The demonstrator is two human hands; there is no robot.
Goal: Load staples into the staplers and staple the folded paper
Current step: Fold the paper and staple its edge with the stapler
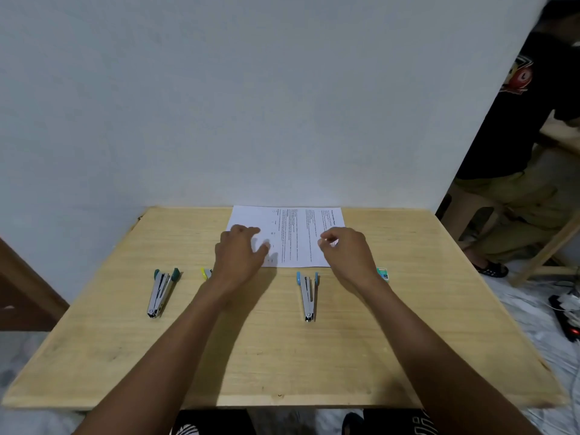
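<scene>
Surface (282, 356): pale wood, filling the lower frame.
Green stapler (160, 291): left of centre, lying opened in a narrow V.
Blue stapler (308, 295): centre, likewise opened.
Yellow stapler (206, 273): mostly hidden behind the left wrist.
Staple box (383, 273): teal, just beside the right wrist.
Left hand (240, 251): grip spread, thumb out, resting on the sheet.
Right hand (345, 251): fingertips drawn together over the sheet (whether the grip pinches anything cannot be told).
Paper (295, 233): printed, flat at the far edge, upper centre.
</scene>
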